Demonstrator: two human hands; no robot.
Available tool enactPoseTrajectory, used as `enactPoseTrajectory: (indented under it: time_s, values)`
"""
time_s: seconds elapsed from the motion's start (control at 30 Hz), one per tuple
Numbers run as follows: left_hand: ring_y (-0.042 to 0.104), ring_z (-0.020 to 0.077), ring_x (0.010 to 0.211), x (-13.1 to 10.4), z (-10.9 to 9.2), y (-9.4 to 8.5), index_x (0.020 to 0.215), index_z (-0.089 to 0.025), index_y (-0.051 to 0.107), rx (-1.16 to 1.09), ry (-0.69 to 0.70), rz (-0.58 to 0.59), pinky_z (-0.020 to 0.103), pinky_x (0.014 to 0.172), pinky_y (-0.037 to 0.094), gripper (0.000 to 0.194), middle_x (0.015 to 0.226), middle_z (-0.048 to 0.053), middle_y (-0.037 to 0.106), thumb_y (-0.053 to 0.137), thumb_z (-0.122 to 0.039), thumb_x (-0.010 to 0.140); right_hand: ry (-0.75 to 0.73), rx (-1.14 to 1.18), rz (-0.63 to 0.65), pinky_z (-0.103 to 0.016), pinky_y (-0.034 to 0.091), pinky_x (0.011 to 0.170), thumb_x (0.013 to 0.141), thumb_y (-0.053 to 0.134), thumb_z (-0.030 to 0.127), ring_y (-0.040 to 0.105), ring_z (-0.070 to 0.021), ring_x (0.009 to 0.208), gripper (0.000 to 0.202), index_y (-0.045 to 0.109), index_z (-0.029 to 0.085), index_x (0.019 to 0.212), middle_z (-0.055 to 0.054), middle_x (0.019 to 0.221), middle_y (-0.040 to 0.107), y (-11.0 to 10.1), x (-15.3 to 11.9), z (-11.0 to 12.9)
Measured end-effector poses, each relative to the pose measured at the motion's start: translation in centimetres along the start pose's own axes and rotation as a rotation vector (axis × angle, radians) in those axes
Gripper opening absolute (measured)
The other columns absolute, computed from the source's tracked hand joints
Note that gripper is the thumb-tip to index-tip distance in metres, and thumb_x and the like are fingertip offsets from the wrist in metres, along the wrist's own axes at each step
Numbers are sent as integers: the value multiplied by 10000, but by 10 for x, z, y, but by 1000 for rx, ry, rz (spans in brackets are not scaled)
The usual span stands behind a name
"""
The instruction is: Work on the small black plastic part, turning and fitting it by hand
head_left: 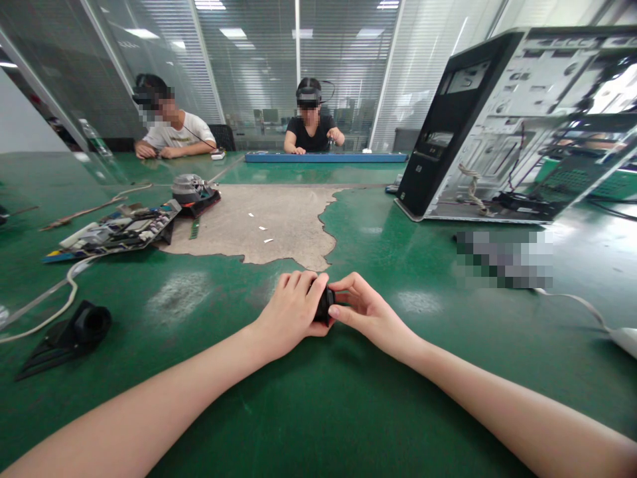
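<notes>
Green tabletop [279, 411] carries a loose black part [92, 323] at left. Left hand [293, 305] grips a black component [325, 304] centrally; right hand [363, 305] pinches its right side. Handling appears under way; how much remains cannot be determined.

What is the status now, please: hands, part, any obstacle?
Left grip around small black part. Right grip holding its right side. Computer case apart, farther right.

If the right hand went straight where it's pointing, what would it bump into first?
Probably the black part in the left hand; the right hand seems to be touching it now.
</notes>
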State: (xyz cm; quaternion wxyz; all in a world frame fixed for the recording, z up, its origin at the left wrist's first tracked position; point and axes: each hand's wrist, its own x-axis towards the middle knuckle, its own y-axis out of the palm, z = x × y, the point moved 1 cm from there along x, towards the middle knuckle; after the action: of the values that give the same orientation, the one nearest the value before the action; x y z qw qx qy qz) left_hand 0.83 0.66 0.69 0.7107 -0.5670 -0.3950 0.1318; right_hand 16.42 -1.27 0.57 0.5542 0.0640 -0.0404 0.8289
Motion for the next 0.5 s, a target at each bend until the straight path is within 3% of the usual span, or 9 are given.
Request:
enactPoseTrajectory:
  time_s: [0.23, 0.4, 0.5]
  values:
    - [462, 278, 939, 1, 0, 0, 1151, -97, 340, 6, -2, 5, 397, 772, 359, 565, 1057, 133, 492, 575, -300, 680, 22, -77, -10, -339, 479, 814, 749, 582, 252, 532, -158, 938, 302, 458, 219, 1023, -37, 1030, 505, -1, 2, -2]
    - [464, 275, 932, 0, 1, -1, 1147, -113, 336, 2, 0, 21, 397, 766, 361, 588, 1058, 129, 495, 605, -291, 656, -23, -28, 44, -333, 443, 905, 738, 600, 200, 513, -139, 1006, 302, 436, 238, 990, -5, 1000, 502, -1, -2, -1]
    - [465, 279, 938, 0, 0, -1, 1145, -110, 339, 2, 3, 7, 397, 766, 361, 582, 1056, 132, 497, 602, -286, 657, -21, -2, 32, -309, 475, 854, 753, 585, 216, 523, -133, 978, 256, 438, 239, 960, 1, 962, 500, 0, -2, -2]
